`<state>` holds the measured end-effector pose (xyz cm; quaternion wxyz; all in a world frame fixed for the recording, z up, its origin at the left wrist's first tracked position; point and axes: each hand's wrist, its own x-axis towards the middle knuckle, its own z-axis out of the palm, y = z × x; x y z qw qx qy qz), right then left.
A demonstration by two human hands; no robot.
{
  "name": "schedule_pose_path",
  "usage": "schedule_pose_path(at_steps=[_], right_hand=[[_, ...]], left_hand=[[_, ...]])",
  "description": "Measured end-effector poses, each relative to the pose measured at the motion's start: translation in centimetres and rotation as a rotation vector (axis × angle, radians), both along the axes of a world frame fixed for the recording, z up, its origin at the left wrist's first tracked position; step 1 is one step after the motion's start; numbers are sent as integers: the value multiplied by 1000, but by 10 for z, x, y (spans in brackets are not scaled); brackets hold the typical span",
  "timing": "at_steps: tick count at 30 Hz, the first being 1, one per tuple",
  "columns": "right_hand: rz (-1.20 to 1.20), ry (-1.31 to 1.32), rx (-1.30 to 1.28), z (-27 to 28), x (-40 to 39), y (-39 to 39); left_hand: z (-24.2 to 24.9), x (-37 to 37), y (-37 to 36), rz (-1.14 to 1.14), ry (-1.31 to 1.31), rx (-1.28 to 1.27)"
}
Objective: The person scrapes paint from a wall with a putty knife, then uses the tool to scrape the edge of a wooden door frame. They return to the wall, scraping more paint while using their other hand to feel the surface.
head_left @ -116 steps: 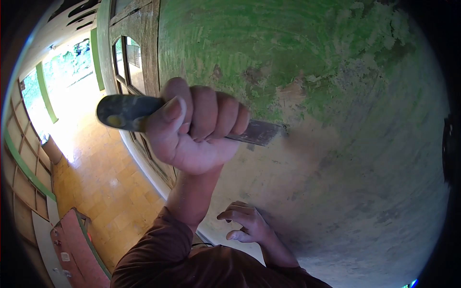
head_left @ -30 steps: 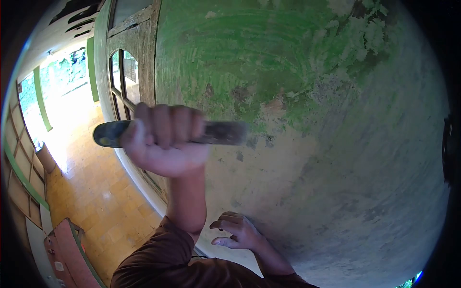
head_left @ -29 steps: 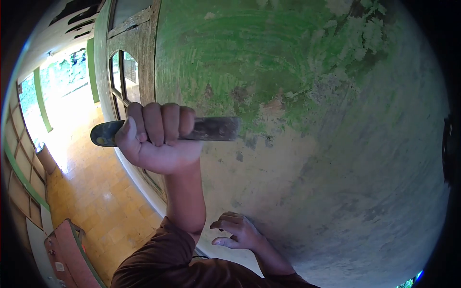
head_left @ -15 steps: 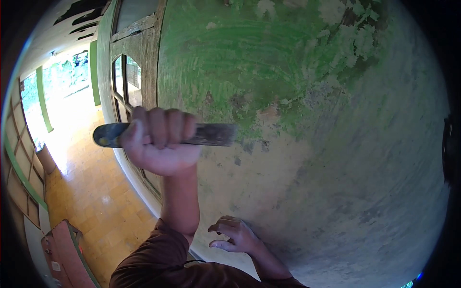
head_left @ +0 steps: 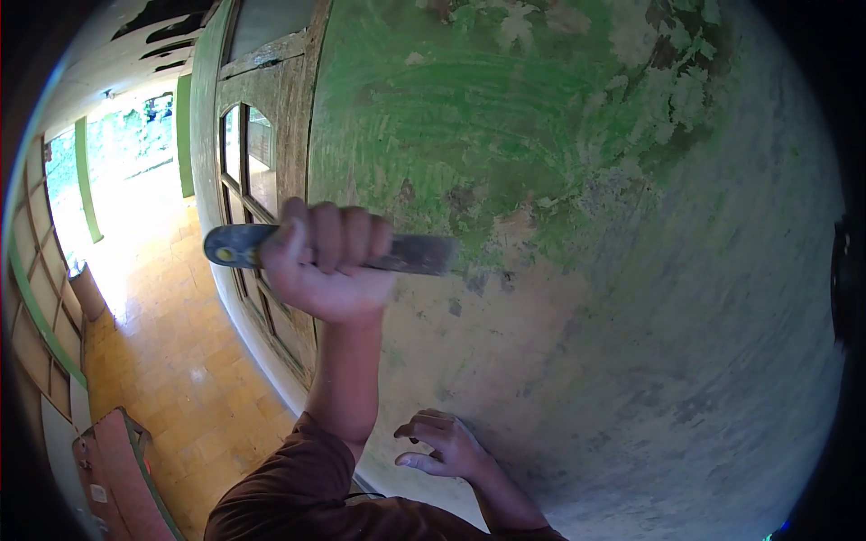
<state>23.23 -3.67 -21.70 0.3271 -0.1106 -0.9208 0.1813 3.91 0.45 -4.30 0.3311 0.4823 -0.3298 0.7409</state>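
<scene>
My left hand is raised and closed in a fist around a scraper. The scraper lies level, its dark handle with a yellow spot sticking out to the left and its flat metal blade pointing right. Behind the blade tip is the wall, with worn green paint above and bare greyish plaster below. Lower down, my right hand hangs close by the plaster, fingers loosely bent and thumb apart, holding nothing.
A weathered wooden door frame with glass panes stands left of the wall. Yellow tiles cover the floor. A reddish piece of furniture is at the lower left, and a brown bin-like container stands further back.
My left hand and the scraper have shifted slightly right in the view, and the wall and door have also slid a little right. The right hand has stayed nearly still.
</scene>
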Motion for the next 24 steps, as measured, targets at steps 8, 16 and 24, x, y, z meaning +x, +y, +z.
schedule_pose_path(at_steps=[8,16,24], right_hand=[[-9,10,-10,1,0,-2],[17,38,-21,1,-1,-1],[1,41,-11,-1,-3,-1]], left_hand=[[8,9,-6,37,-26,-47],[7,6,-9,-8,-46,33],[7,19,-17,-36,-48,-9]])
